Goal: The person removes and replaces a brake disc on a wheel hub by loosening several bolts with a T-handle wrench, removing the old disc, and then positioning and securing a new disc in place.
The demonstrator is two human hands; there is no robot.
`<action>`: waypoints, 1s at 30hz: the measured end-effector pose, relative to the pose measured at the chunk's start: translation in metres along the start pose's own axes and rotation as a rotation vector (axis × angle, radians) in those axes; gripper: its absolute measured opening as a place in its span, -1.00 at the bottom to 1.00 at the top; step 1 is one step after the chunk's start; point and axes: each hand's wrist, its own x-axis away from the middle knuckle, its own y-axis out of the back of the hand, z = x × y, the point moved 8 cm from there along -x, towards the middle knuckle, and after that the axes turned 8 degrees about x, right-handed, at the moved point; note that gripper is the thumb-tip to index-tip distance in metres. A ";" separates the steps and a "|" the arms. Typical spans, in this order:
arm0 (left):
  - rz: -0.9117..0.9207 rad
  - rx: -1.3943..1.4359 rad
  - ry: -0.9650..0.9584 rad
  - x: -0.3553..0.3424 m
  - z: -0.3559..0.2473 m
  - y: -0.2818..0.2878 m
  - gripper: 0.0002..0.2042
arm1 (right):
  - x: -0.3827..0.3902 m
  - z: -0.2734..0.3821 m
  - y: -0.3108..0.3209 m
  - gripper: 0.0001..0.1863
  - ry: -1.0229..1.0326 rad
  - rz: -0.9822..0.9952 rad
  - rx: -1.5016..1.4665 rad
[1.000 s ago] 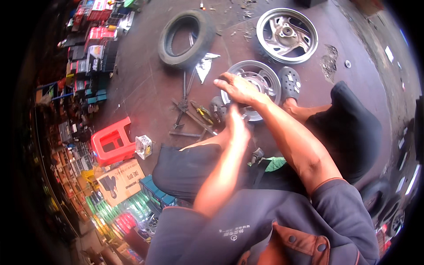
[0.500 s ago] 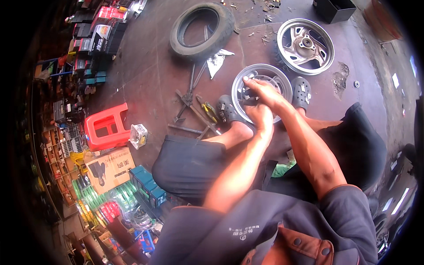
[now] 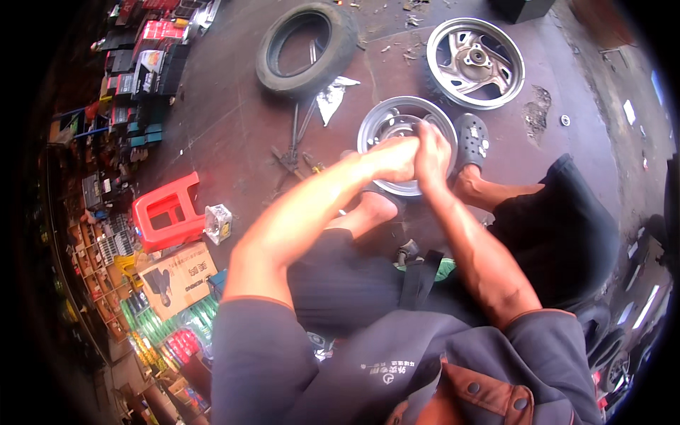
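A grey metal wheel rim (image 3: 397, 126) lies flat on the floor between my feet. Over its near part, my left hand (image 3: 394, 157) is closed in a fist, with its forearm reaching across from the left. Pressed against that fist is my right hand (image 3: 433, 150), its fingers also closed. Whatever the hands grip is hidden by the fingers and softened by blur. A grey clog (image 3: 471, 138) on my right foot stands close beside the rim; my left forearm covers most of the other foot.
Beyond lie a second wheel (image 3: 476, 58) and a loose tyre (image 3: 273, 79). A metal stand (image 3: 293, 134), white crumpled sheet (image 3: 331, 100) and yellow-handled pliers (image 3: 312, 163) sit left. A red stool (image 3: 175, 234), cardboard box (image 3: 185, 282) and stacked boxes (image 3: 147, 71) line the left side.
My left forearm has swung outward to the left, its elbow raised. My hands have turned over the rim, and the dark piece seen under them is now hidden. The whole view has shifted slightly.
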 end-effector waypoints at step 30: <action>-1.309 1.743 0.070 0.007 0.058 -0.079 -0.82 | 0.010 -0.013 0.019 -0.51 -0.027 0.283 0.414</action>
